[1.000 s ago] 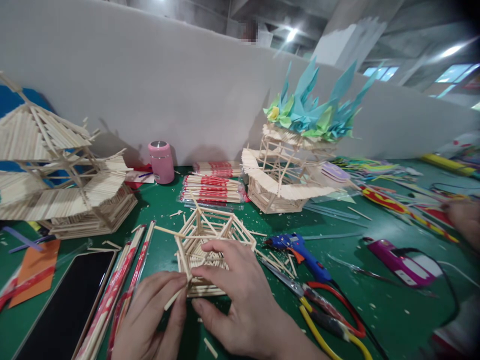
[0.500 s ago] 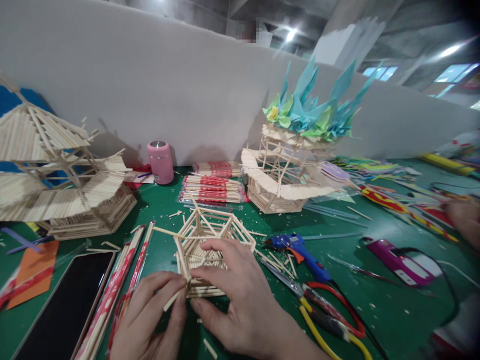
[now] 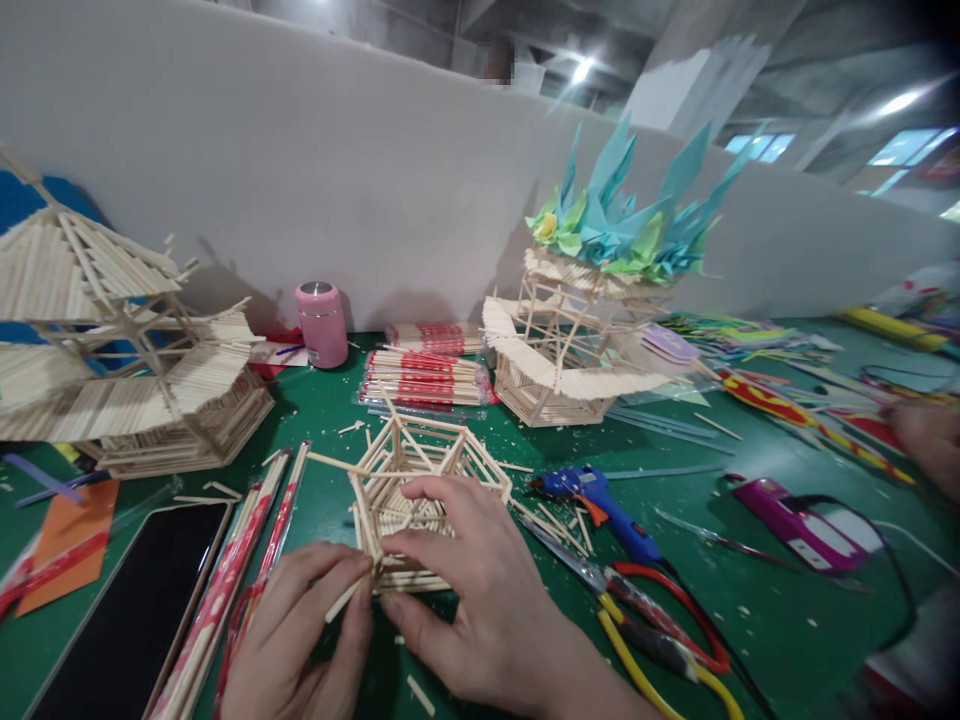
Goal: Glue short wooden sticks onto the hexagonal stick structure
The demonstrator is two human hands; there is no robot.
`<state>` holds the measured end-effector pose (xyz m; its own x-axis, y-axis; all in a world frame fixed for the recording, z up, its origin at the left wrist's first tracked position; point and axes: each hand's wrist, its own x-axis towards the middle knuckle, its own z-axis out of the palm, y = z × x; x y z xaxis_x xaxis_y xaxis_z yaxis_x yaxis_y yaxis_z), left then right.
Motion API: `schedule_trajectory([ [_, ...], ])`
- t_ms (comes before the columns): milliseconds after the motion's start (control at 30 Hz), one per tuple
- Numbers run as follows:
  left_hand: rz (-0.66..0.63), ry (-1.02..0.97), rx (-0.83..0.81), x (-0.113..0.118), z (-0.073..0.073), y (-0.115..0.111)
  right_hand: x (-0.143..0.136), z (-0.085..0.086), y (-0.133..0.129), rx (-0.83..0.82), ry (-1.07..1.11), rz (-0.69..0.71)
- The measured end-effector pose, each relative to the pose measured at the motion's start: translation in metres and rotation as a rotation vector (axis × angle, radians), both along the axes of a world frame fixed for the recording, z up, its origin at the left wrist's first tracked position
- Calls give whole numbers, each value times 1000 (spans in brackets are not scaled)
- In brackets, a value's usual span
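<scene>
A small many-sided frame of pale wooden sticks (image 3: pixel 420 450) stands on the green table in front of me. My left hand (image 3: pixel 307 630) pinches a short wooden stick (image 3: pixel 343 597) between thumb and fingers, against the frame's near left corner. From the right, my right hand (image 3: pixel 472 590) grips the near side of the frame, with its fingers over the top and the thumb low at the front. The fingers hide part of the near wall and the exact spot where the stick meets the frame.
Right of the frame lie a blue glue gun (image 3: pixel 600 500), scissors (image 3: pixel 570 560) and pliers (image 3: pixel 660 640). A phone (image 3: pixel 135 610) and wrapped stick bundles (image 3: pixel 232 580) lie left. Behind stand a pink flask (image 3: pixel 322 325) and two stick pavilions. Another person's hand (image 3: pixel 922 435) is at far right.
</scene>
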<state>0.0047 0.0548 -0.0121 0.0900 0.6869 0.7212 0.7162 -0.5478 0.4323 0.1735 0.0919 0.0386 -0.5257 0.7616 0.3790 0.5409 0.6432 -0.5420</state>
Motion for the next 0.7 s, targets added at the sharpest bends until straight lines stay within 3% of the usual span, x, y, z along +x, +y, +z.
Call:
schedule_trajectory([
  [700,9,40,-8,-1,2,0,0,0,-2,-6,55,2],
])
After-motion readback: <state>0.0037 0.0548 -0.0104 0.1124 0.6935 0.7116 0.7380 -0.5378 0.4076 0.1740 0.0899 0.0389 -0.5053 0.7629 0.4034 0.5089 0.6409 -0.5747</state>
